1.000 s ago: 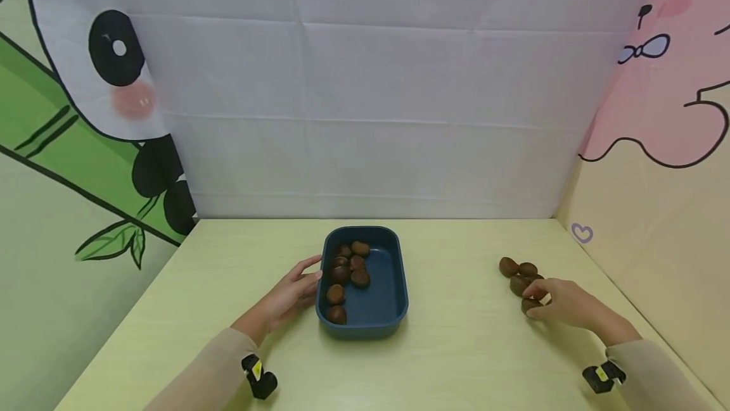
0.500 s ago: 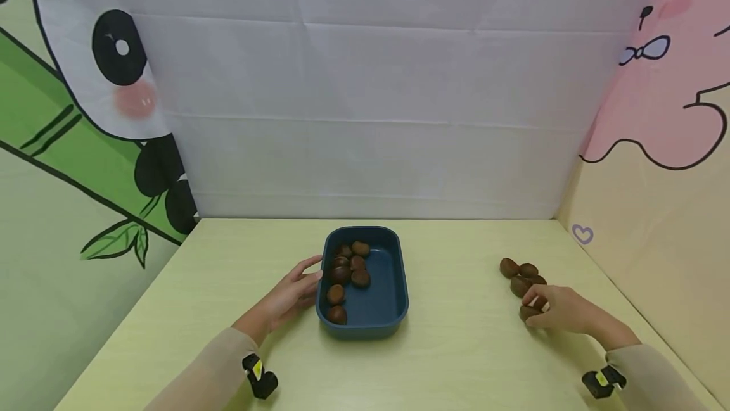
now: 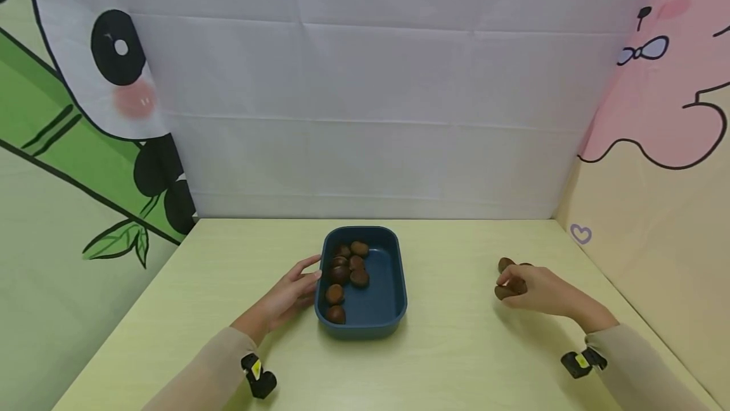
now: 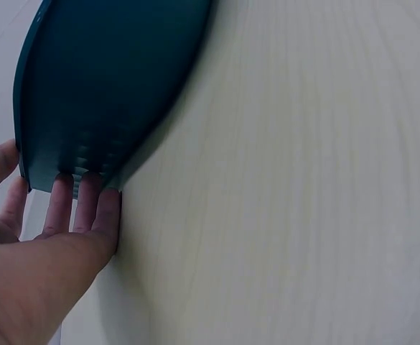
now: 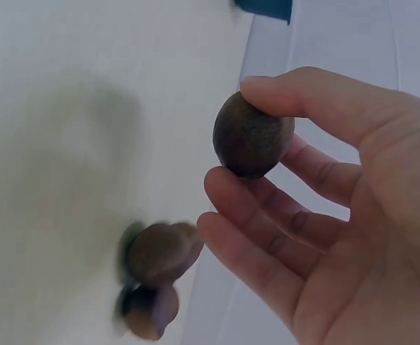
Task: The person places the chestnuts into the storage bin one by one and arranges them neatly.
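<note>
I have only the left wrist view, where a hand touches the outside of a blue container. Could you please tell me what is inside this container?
Observer: Chestnuts lie in the blue container, gathered along its left side as the head view shows it.
Operator: Thank you. And what is the right hand holding, please?
Observer: The right hand pinches a single chestnut.
Operator: Are there some loose chestnuts near this hand?
Observer: Yes, a few loose chestnuts lie on the table close to it; the hand partly hides them in the head view.
</note>
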The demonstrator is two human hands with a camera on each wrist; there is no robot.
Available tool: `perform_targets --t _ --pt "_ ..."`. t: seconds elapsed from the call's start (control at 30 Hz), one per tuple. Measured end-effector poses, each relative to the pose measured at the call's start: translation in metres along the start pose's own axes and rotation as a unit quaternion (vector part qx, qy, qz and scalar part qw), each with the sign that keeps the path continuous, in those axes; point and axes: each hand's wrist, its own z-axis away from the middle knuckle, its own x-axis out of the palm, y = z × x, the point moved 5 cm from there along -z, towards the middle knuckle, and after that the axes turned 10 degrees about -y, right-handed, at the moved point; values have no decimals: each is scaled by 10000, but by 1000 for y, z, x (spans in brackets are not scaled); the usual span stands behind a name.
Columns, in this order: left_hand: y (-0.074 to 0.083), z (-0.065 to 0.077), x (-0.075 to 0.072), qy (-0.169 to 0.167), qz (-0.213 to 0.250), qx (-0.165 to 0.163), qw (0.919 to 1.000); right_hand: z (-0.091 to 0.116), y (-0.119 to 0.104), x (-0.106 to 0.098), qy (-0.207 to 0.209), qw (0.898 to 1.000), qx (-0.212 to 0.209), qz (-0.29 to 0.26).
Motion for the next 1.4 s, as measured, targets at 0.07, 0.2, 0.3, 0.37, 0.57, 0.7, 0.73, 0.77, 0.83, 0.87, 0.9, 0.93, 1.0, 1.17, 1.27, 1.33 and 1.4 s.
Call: perform_targets --t 0.07,0.2,0.3,0.37,0.57,0.7,0.73,0.77,0.83,0.87,0.9,0.93,1.0,1.17,1.27,1.33,1.4 --pt "-1 -1 0 30 -14 -22 10000 -9 -9 -2 -32 9999 -106 -56" --pt "-1 -1 0 45 -69 -58 9999 -27 -29 -5 -84 9993 -333 -176" --pt "0 -1 0 90 -77 -70 9999 -42 -43 -6 -132 9986 -420 -295" --pt "0 -1 0 102 -101 -67 9999 -52 -52 -6 -160 9980 -501 -362" --pt "3 1 1 75 -94 -60 9999 -81 -81 0 -260 9952 -810 -477" --pt "3 2 0 99 -128 -80 9998 -102 -103 7 -338 9914 -1089 -650" --pt "3 2 0 117 -129 -84 9998 -107 -108 9 -351 9899 -1192 -685" --pt "3 2 0 130 -134 -82 9998 -111 -113 12 -375 9885 -1281 -711" --pt "3 2 0 119 -114 -91 9998 -121 -122 19 -422 9858 -1445 -743" --pt "3 2 0 120 -111 -86 9998 -125 -126 23 -447 9846 -1514 -745" --pt "2 2 0 113 -104 -83 9998 -129 -130 27 -480 9836 -1578 -733" --pt "2 3 0 109 -106 -84 9998 -133 -134 31 -512 9829 -1636 -678" --pt "3 3 1 103 -110 -80 9999 -141 -140 40 -572 9821 -1707 -551" --pt "4 5 1 142 -106 -59 9998 -158 -153 63 -714 9788 -1919 -28" --pt "4 5 3 85 -96 -44 9999 -165 -160 76 -890 9761 -1975 155" --pt "5 5 4 76 -84 -40 9999 -168 -164 84 -1015 9744 -1991 240" --pt "5 6 4 61 -77 -36 9999 -171 -168 89 -1104 9735 -1975 321"
